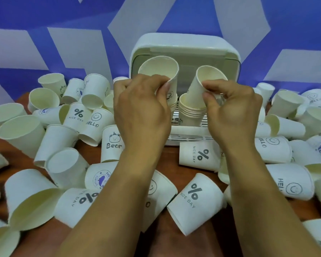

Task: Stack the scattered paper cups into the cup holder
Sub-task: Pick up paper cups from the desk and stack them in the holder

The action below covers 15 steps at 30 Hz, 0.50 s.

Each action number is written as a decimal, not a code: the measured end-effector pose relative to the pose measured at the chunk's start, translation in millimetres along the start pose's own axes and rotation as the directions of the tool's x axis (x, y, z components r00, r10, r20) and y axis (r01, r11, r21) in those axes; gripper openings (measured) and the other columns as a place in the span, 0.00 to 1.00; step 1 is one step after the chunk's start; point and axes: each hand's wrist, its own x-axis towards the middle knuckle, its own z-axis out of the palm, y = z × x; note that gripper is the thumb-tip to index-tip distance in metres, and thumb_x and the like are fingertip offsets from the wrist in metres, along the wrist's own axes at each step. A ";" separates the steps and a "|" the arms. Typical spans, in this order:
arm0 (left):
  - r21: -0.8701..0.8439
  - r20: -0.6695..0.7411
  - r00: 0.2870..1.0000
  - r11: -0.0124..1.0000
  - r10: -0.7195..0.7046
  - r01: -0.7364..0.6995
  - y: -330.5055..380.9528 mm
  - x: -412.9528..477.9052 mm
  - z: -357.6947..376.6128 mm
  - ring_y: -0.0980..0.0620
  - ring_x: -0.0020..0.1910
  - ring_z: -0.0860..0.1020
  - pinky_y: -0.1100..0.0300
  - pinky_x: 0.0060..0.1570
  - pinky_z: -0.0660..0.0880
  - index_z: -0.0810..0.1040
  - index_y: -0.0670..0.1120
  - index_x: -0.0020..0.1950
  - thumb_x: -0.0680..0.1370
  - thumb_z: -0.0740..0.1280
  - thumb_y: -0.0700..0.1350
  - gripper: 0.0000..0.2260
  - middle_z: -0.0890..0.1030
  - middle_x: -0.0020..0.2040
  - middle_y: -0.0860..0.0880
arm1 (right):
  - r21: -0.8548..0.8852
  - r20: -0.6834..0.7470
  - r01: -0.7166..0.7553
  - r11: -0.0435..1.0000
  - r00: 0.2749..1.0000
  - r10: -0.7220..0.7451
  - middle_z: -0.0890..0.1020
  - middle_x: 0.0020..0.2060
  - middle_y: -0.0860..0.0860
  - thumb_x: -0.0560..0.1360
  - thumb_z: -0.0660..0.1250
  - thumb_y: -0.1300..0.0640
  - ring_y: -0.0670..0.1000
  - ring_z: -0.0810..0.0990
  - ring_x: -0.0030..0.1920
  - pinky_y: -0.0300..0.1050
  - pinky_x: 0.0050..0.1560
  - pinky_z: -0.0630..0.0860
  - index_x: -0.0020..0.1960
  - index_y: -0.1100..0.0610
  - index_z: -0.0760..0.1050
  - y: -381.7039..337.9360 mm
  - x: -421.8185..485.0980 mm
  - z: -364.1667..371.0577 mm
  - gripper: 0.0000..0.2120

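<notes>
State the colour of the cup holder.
The cup holder is white; the head view shows it best.

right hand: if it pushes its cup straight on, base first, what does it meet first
Probably the nested stack in the cup holder; the cup held by the right hand points base-down into it.

Forearms stretched forward, your left hand [141, 112] pinches the left cup [158, 70] and your right hand [232, 112] the right cup [196, 89], fingers curled.
</notes>
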 end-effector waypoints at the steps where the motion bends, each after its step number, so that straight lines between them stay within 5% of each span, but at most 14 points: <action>1: 0.022 0.007 1.000 1.000 -0.003 0.003 -1.9 -0.5 1.6 0.49 0.49 0.72 0.67 0.45 0.57 0.84 0.54 0.52 0.79 0.66 0.51 0.08 0.83 0.48 0.55 | 0.000 0.007 -0.005 1.000 1.000 0.005 0.85 0.51 0.48 0.74 0.69 0.60 0.51 0.81 0.53 0.47 0.58 0.76 0.56 0.52 0.83 1.1 0.7 -0.3 0.12; 9: 0.057 0.099 0.995 0.998 0.016 -0.021 -6.9 -1.8 12.3 0.45 0.53 0.72 0.59 0.49 0.64 0.83 0.53 0.54 0.79 0.64 0.50 0.09 0.82 0.52 0.53 | -0.116 0.186 0.011 0.993 0.982 0.011 0.84 0.54 0.52 0.77 0.66 0.60 0.56 0.79 0.57 0.52 0.59 0.74 0.57 0.51 0.83 5.3 -1.1 4.7 0.12; 15: 0.043 0.041 0.999 0.999 -0.005 0.003 -7.5 1.8 10.0 0.46 0.53 0.72 0.66 0.47 0.59 0.83 0.54 0.55 0.80 0.63 0.49 0.10 0.81 0.53 0.54 | -0.183 0.236 -0.006 0.983 0.971 0.050 0.84 0.56 0.50 0.78 0.66 0.58 0.54 0.78 0.59 0.46 0.60 0.73 0.58 0.49 0.82 9.0 -2.8 6.8 0.12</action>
